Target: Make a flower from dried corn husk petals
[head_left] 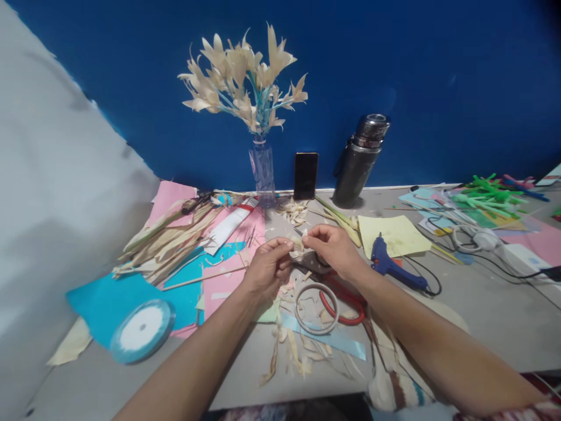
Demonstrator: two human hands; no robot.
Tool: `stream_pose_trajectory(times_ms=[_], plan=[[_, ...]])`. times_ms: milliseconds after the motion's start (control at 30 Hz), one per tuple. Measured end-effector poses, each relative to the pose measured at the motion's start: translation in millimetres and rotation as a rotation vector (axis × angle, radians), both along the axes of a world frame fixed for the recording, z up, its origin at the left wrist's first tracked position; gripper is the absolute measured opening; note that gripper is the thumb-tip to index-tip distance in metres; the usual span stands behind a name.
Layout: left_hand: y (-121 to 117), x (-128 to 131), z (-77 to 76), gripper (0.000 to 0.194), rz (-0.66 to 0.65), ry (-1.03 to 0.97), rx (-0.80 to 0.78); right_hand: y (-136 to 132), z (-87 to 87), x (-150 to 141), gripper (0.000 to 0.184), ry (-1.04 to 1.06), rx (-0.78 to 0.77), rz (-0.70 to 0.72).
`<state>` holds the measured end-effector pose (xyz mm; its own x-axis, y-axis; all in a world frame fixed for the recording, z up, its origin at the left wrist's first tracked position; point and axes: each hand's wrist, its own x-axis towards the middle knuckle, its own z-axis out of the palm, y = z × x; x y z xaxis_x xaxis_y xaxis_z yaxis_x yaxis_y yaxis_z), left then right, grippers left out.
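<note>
Fingers closed, my left hand [270,264] and my right hand [332,248] meet over the middle of the table. A small pale strip of dried husk [298,244] is pinched between their fingertips; its far side is partly hidden. Just below my hands lie scissors with red handles [357,320] and a whitish ring [297,316], which overlaps one handle. Husk scraps [302,358] and a light blue ribbon strip [350,346] are spread under them. Right of my right hand rests a blue glue gun [389,264].
Husk flowers [239,64] stand in a clear bottle [262,172] at the back, with a phone [305,175] and a dark flask [357,166] alongside. Dried husks [160,248] and a ribbon spool [142,331] lie left. Cables and green pipe cleaners [491,199] occupy the right.
</note>
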<state>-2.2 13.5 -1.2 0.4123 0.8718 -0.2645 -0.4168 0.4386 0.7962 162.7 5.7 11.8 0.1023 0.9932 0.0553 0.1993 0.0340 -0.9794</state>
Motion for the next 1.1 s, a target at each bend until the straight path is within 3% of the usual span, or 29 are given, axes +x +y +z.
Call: stream_pose_trajectory(times_ms=[633, 933, 1100], plan=[[-1, 1, -1.7, 0.023, 0.027, 0.036, 0.048, -2, -3.9, -2, 0.022, -0.036, 0.017, -0.022], [4, -1, -3.1, 0.026, 0.096, 0.036, -0.018, 2, -4.1, 10, 0.027, 0.155, -0.056, -0.064], [5, -1, -5.7, 0.025, 0.084, 0.034, -0.028, 2, -5.1, 11, 0.028, 0.188, -0.124, -0.008]])
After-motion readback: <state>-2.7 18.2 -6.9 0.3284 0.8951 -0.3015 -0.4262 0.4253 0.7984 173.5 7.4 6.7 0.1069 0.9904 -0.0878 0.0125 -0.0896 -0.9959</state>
